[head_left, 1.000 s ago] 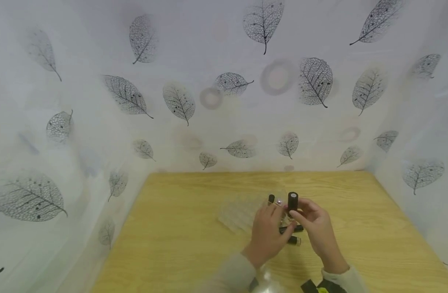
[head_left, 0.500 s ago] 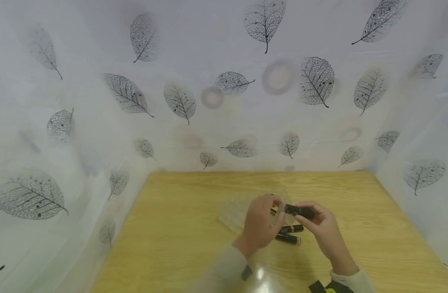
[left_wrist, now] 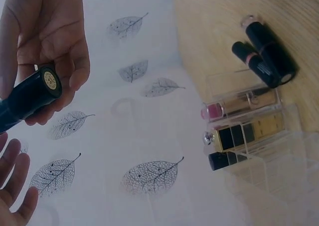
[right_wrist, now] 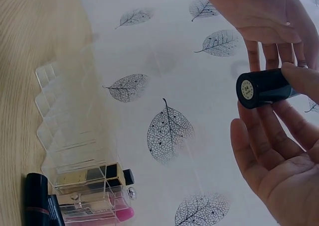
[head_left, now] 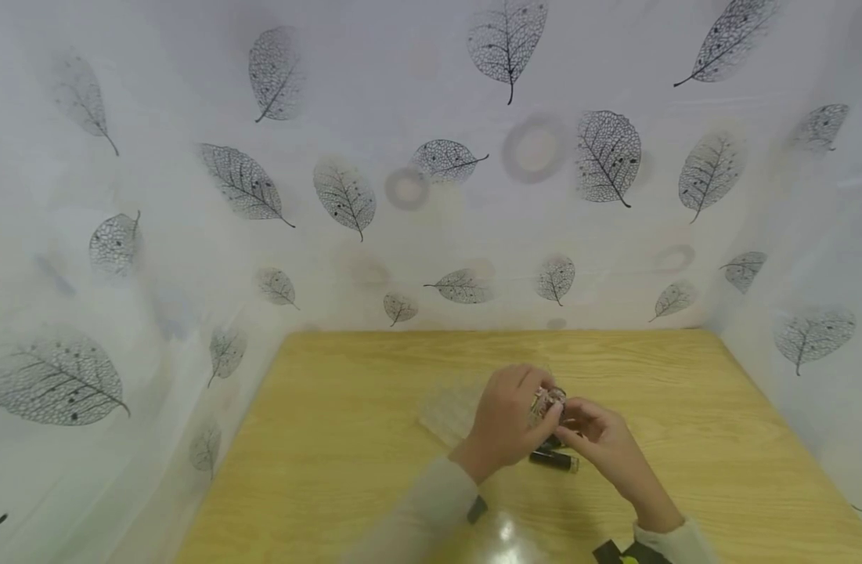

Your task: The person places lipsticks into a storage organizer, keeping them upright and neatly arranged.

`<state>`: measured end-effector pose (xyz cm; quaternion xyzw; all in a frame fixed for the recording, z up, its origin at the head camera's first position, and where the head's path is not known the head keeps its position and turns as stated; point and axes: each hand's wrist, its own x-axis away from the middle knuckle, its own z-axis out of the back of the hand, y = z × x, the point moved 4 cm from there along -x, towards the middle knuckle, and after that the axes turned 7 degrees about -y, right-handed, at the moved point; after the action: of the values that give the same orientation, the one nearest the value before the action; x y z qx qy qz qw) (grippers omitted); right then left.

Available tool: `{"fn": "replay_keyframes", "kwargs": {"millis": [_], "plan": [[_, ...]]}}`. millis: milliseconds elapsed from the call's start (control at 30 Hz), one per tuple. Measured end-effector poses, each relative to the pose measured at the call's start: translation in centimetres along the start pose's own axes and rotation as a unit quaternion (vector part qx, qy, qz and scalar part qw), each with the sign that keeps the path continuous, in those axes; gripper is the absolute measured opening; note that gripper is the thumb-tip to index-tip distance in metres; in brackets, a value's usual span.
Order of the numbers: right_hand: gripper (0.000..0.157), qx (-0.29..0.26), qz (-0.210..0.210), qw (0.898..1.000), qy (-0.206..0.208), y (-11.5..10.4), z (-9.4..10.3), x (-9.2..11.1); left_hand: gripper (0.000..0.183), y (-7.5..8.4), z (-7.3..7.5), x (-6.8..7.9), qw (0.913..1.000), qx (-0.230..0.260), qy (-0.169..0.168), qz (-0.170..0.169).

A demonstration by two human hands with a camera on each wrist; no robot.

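Note:
Between my two hands is a black lipstick [right_wrist: 266, 88] with a round pale label on its end. In the head view, my left hand [head_left: 508, 415] pinches it with thumb and fingers from the left. My right hand [head_left: 603, 446] holds it from the right, its fingers curled under the tube in the right wrist view. A clear organizer [right_wrist: 47, 104] stands beyond the hands and holds several lipsticks [left_wrist: 237, 138]. Two capped black lipsticks lie on the table beside it, a larger one [left_wrist: 266, 44] and a smaller one [left_wrist: 249, 61].
The wood-grain table [head_left: 332, 470] meets a white leaf-printed curtain [head_left: 402, 102] at the back and on both sides. A shiny clear patch [head_left: 504, 533] and a small dark piece [head_left: 477, 509] show near the front. A black and yellow-green item [head_left: 617, 553] is at the right wrist.
The lipstick stood upright in my right hand, then tilted sideways toward the left hand. Now both hands are close together around it, and the left fingers cover more of it.

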<state>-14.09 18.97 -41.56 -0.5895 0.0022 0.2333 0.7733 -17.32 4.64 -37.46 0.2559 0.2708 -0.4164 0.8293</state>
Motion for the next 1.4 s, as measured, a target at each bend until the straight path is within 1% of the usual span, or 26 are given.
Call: {"fn": "replay_keyframes", "kwargs": {"millis": [133,233,300,367,400,467,533,633,733,833,933,1033,1133,1233,1333,1400], "plan": [[0.028,0.016,0.011,1.0,0.003,-0.2,0.0,0.0,0.019,0.0,-0.1,0.0,1.0,-0.006,0.003,0.003],[0.028,0.018,-0.002,1.0,0.011,-0.1,0.1,-0.1,0.021,-0.5,-0.1,0.1,0.9999,0.003,-0.001,0.017],[0.027,0.025,-0.018,0.999,0.022,0.1,0.2,0.0,0.022,-1.4,-0.3,0.3,0.9994,-0.008,0.0,0.034],[0.027,0.033,-0.039,0.998,0.036,0.3,0.4,0.0,0.02,-3.0,-0.6,0.6,0.998,-0.023,0.009,0.059],[0.027,0.037,-0.047,0.997,0.041,0.4,0.5,0.1,0.019,-4.0,-0.8,0.8,0.9964,-0.04,0.015,0.073],[0.027,0.045,-0.067,0.995,0.052,0.7,0.7,0.2,0.018,-6.3,-1.2,1.5,0.9915,-0.079,0.026,0.1],[0.027,0.046,-0.083,0.994,0.059,0.9,0.9,0.3,0.016,-8.7,-1.7,2.4,0.9848,-0.112,0.032,0.129],[0.028,0.051,-0.097,0.992,0.067,1.3,1.1,0.4,0.015,-12.0,-2.4,3.8,0.9717,-0.16,0.024,0.172],[0.029,0.059,-0.105,0.99,0.075,1.7,1.3,0.3,0.015,-14.6,-3.1,5.3,0.961,-0.175,0.003,0.214],[0.03,0.068,-0.116,0.987,0.085,2.1,1.5,0.1,0.015,-16.7,-4.0,6.8,0.9526,-0.178,-0.018,0.246],[0.031,0.081,-0.124,0.984,0.098,2.6,1.8,-0.2,0.017,-18.4,-5.1,8.1,0.9442,-0.181,-0.042,0.272],[0.033,0.092,-0.134,0.98,0.116,3.4,2.3,-0.6,0.018,-19.5,-6.0,9.2,0.9378,-0.182,-0.061,0.289],[0.034,0.104,-0.145,0.975,0.133,4.5,2.8,-1.1,0.018,-20.0,-6.6,10.0,0.9363,-0.167,-0.07,0.301],[0.034,0.116,-0.148,0.971,0.145,5.6,3.3,-1.9,0.016,-20.1,-6.8,10.4,0.9381,-0.148,-0.067,0.306],[0.032,0.118,-0.133,0.973,0.15,6.3,3.4,-2.8,0.014,-20.1,-6.9,10.5,0.9401,-0.14,-0.065,0.304],[0.032,0.12,-0.121,0.975,0.145,6.6,3.2,-3.4,0.012,-20.0,-6.8,10.5,0.9413,-0.143,-0.068,0.298]]}}
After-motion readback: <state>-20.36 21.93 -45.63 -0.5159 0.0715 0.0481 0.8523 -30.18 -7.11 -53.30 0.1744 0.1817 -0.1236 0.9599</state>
